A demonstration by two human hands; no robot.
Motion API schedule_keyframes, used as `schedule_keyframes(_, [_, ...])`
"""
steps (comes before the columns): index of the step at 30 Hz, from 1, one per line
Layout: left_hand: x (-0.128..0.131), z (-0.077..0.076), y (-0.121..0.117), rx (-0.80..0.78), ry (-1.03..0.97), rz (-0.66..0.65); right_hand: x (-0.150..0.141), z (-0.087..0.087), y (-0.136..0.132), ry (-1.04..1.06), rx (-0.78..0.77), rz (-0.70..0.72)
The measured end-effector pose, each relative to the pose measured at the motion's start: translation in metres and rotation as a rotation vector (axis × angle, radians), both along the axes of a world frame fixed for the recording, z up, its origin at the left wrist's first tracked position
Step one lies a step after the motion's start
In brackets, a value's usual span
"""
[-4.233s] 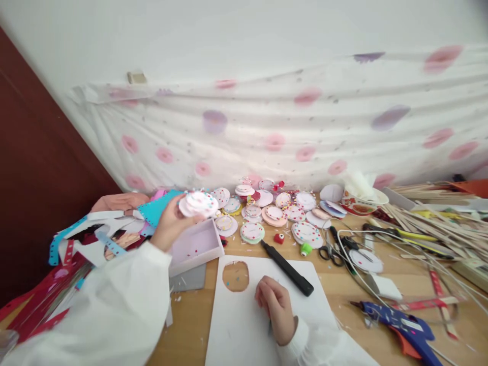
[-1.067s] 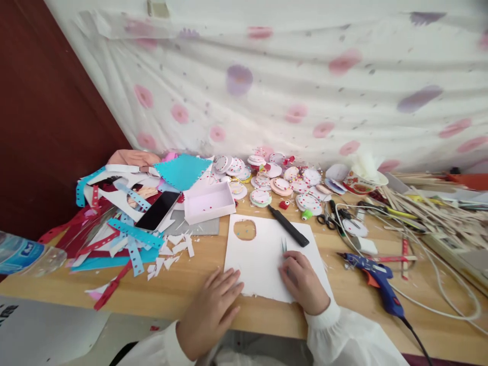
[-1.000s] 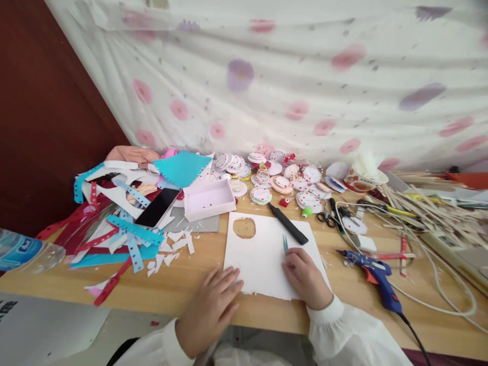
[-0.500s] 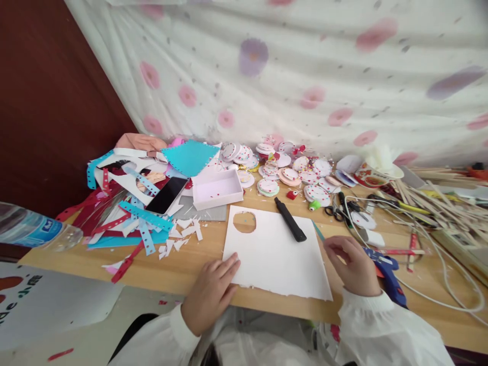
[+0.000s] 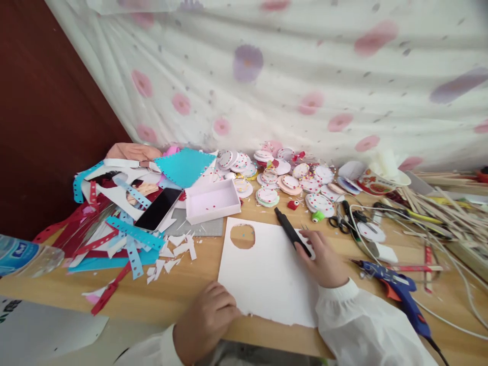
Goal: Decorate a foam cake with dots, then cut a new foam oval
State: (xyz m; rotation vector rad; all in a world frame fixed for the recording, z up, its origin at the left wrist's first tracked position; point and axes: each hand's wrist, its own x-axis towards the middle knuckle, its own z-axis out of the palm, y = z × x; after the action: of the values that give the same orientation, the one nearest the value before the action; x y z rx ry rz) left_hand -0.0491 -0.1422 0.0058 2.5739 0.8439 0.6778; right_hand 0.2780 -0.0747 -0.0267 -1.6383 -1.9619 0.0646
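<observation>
Right hand [image 5: 323, 258] seemingly grips black cutter [image 5: 290, 233]; left hand [image 5: 206, 323] (curled) touches white sheet [image 5: 267, 274].

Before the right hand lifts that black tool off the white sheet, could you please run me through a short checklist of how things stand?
1. Right hand on the black tool: ok, fingers touch its near end.
2. Grip closed around the tool: cannot tell.
3. Left hand steadying the white sheet: ok, curled at its near left corner.
4. Sheet flat on the table: ok, the round hole shows wood.
5. Tool's far end apart from the small red piece: ok.
6. Glue gun apart from the sheet: ok, it lies to the right.
</observation>
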Motion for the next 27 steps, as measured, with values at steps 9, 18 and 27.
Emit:
schedule_keyframes(9, [-0.04,0.016,0.118,0.388,0.293,0.609,-0.02,-0.032,0.009,-0.158,0.112,-0.025])
schedule_keyframes(18, [-0.049,0.036,0.111,0.673,0.295,0.441,-0.018,-0.032,0.008,-0.092,0.113,-0.011])
schedule_keyframes(27, [-0.091,0.074,0.199,0.436,0.177,0.901,-0.018,-0.032,0.008,-0.063,0.082,0.002])
